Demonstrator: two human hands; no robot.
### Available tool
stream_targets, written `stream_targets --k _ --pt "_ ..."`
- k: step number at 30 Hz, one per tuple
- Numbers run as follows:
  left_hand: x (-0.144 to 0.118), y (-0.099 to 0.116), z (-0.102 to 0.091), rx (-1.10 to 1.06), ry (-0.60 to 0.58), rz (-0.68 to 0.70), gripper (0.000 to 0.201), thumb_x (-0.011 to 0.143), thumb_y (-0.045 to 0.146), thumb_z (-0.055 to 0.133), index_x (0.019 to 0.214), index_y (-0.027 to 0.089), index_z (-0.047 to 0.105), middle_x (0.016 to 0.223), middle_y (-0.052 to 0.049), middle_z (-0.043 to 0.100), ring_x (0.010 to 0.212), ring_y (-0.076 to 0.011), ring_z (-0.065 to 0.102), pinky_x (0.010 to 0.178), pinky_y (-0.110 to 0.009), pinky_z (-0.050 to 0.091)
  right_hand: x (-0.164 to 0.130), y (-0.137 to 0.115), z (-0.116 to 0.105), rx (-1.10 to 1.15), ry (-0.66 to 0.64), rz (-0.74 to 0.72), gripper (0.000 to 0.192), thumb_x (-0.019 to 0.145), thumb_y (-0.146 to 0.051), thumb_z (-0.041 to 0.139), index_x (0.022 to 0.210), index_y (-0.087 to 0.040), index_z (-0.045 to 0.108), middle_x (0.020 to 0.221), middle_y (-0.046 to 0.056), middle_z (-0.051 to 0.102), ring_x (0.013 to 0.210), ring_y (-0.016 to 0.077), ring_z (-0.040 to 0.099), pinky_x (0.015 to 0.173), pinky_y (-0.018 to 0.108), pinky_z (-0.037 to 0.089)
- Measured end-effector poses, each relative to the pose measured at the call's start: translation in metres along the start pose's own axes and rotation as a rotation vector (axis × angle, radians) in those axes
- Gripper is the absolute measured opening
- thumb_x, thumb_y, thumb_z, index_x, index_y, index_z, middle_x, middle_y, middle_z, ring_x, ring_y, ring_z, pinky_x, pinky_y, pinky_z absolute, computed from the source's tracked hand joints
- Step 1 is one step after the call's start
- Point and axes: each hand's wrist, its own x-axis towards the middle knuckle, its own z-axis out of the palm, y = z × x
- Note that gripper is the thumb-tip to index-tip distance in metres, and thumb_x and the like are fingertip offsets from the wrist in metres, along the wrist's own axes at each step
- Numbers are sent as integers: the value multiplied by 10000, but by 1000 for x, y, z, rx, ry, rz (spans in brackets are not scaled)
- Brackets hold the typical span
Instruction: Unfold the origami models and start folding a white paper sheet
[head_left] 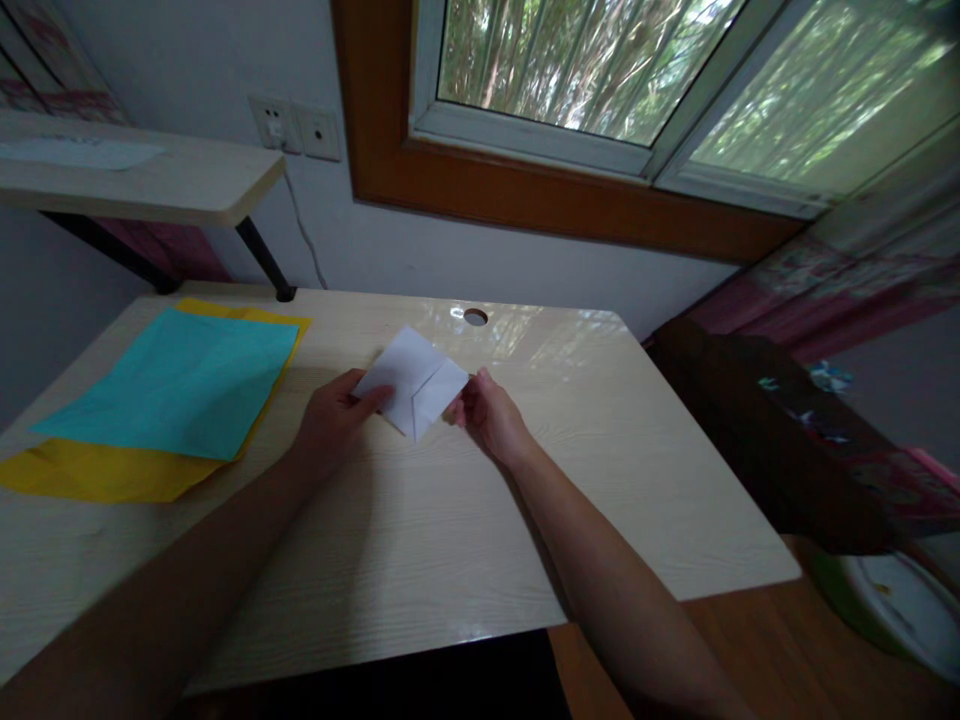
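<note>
A white folded paper [409, 372] is held up over the desk, tilted so that one corner points away from me. A flap with creased edges shows on its right part. My left hand [339, 412] pinches its left corner, thumb on top and fingers underneath. At the right corner, my right hand [487, 412] has its fingers curled and closed around the paper's tip. Some of the right fingers are hidden behind the hand.
The pale wooden desk [465, 550] bears a turquoise sheet [187, 380] over a yellow sheet [112, 475] on the left. A raised shelf [187, 185] stands at the back left. Near the back edge is a round cable hole [475, 317]. A window [555, 80] is beyond.
</note>
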Motion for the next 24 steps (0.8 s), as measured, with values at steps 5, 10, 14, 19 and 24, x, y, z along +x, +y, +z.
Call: stream_targets --k 5,10,14,19,24 --pt "1 -2 3 -104 -3 66 446 811 471 735 1162 208 656 834 0 674 658 -143 578 593 -241 470 -3 -4 2 -90 21 -8 341 829 -525 738 773 -200 652 634 -28 585 572 110 498 560 246 354" --pt "2 -2 5 -234 -40 129 438 874 405 687 1260 218 597 839 2 639 668 -124 575 589 -220 489 -1 -5 2 -56 56 -10 292 809 -473 762 838 -195 677 657 -29 608 566 101 500 556 240 379" --pt "0 -5 5 -410 -155 171 386 933 382 600 1288 233 566 1145 -63 638 819 -153 646 704 -289 576 3 -4 -1 -18 142 -40 297 785 -443 778 964 -225 683 682 -47 595 533 91 484 507 228 379" --pt "-3 -9 4 -460 -322 205 398 885 318 657 1272 236 608 1082 -52 635 852 -175 658 772 -309 571 4 -4 -3 4 183 -74 284 797 -394 770 1023 -244 686 641 -69 541 508 85 469 481 218 357" --pt "1 -8 5 -344 -229 269 306 822 307 749 1113 223 704 1071 -60 633 967 -194 625 798 -278 532 3 -3 -2 -30 147 -75 243 822 -405 753 982 -231 698 662 -49 571 533 95 482 497 228 364"
